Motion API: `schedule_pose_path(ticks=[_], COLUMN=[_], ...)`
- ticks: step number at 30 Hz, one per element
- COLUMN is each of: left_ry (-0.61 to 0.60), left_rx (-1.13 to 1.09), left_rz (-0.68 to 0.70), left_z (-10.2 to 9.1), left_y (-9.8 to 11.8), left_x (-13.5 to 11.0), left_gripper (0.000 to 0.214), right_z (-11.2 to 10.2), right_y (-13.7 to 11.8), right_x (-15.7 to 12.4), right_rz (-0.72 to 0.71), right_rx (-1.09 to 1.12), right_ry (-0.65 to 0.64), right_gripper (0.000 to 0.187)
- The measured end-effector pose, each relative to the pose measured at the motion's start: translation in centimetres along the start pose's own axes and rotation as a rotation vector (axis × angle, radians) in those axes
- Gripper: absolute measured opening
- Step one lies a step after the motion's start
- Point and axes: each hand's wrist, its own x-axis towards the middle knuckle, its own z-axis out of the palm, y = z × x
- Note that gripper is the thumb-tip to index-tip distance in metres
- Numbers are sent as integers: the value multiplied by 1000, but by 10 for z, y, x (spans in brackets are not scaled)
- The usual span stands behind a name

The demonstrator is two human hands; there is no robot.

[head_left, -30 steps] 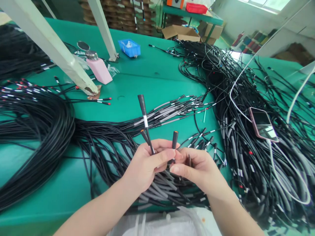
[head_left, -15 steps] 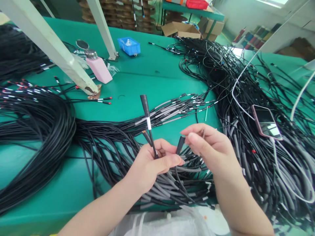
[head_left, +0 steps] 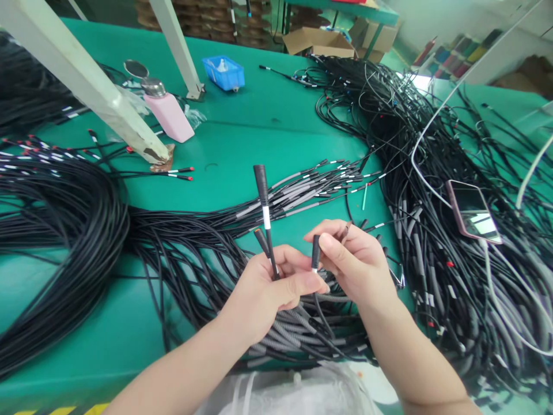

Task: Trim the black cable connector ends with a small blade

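A bottle (head_left: 167,115) stands toward the table's (head_left: 242,132) far left, a small bin (head_left: 223,72) behind it near the far edge. A phone (head_left: 474,211) lies on the cable heap (head_left: 432,190) at the right. Coiled cables (head_left: 56,230) fill the left edge. Both hands hold connector ends above the near edge.

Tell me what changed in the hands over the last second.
The right hand lifted away from the left, then came back down beside it, now pinching a short black connector end upright by the left thumb. The left hand kept its grip on the tall black connector with a white band and a shorter one. The cable bundles, pink bottle and phone stayed put.
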Motion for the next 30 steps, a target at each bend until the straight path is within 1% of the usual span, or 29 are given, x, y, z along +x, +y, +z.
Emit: schedule_pose_path(ticks=[3,7,10,13,16,17,20,22,24,30], left_ry=[-19,-12,-6,20,48,51,50,62,74,42], left_rx=[33,31,37,63,52,45,46,57,70,89], left_rz=[-14,-26,-18,7,7,3,-3,0,15,62], left_z=[-1,-2,-2,-1,-1,-1,-1,-1,-2,-4], left_y=[2,1,0,0,1,2,3,3,2,1], left_x=[0,-1,-2,-4,-5,-5,-5,-5,-5,-5], left_gripper=[24,20,19,20,23,24,27,28,26,20], right_z=[2,3,2,-1,-5,-7,-9,-9,-7,-1], right_y=[0,1,0,-5,-14,-16,-22,-24,-24,-26], right_x=[-2,-3,-4,-8,-13,-15,-20,-21,-22,-22], right_rz=[14,20,12,-40,-124,-160,-280,-335,-366,-400], right_rx=[-15,-40,-125,-303,-521,-597,-781,-850,-911,-1042], right_ry=[26,103,135,99,68,66,61,49,30,-5], right_gripper=[9,15,22,25,29,27,14,7,5,11])
